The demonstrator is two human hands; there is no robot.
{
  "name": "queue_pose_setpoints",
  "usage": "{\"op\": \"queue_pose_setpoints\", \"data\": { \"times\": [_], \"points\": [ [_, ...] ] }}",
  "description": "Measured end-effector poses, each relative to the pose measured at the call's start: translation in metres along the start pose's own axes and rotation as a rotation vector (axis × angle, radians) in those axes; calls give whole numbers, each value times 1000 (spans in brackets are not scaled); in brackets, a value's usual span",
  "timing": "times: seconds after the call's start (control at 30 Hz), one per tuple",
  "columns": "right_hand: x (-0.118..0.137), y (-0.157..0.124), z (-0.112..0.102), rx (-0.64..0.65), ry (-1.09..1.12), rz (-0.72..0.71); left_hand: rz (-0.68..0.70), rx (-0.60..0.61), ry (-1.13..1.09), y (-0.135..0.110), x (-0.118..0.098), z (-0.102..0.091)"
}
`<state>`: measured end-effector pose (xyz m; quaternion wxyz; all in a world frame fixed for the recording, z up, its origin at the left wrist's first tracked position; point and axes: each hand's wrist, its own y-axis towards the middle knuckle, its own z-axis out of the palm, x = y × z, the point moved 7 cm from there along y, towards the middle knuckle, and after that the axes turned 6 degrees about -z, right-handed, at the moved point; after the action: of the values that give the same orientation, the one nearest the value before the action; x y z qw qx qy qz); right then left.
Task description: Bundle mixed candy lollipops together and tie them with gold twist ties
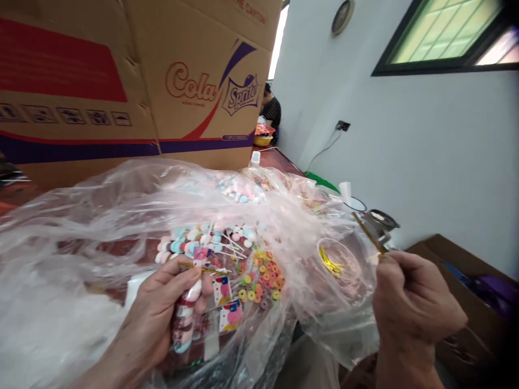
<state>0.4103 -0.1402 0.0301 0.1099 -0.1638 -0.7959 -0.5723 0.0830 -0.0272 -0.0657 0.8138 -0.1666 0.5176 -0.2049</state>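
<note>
My left hand is closed around a slim clear candy packet filled with pastel pieces. Across the packet's gathered neck lies a gold twist tie, pinned by my thumb. Off to the right, my right hand is raised, pinching another thin gold strip, like a twist tie, between thumb and finger. Just beyond my left hand are pastel candies, lollipops with white sticks and ring-shaped candies. Small printed cards with colored dots lie beside the packet.
Clear plastic sheeting covers much of the table. A large cardboard carton stands at the back left. Gold ties sit in a round clear container. An open box is at right. Another person sits far back.
</note>
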Motion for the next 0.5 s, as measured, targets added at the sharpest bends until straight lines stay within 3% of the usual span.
{"op": "queue_pose_setpoints", "data": {
  "times": [0.03,0.07,0.13,0.2,0.23,0.3,0.37,0.4,0.5],
  "points": [
    [-17,6,-3,11,-95,8,-20,0,4,0,2,1],
    [-34,10,1,101,-186,-1,-36,4,10,0,3,3],
    [-64,7,23,419,-329,-58,-47,26,16,0,5,8],
    [-78,-4,42,642,-362,-144,-42,69,13,0,8,15],
    [-75,-7,45,653,-347,-179,-34,95,5,1,9,18],
    [-50,-8,41,510,-271,-233,-11,152,-7,2,10,25],
    [-5,-12,36,402,-95,-297,12,186,-8,3,10,29],
    [27,-19,37,419,81,-383,18,194,-3,3,11,31],
    [111,-48,54,628,535,-515,20,197,27,2,14,35]
  ]
}}
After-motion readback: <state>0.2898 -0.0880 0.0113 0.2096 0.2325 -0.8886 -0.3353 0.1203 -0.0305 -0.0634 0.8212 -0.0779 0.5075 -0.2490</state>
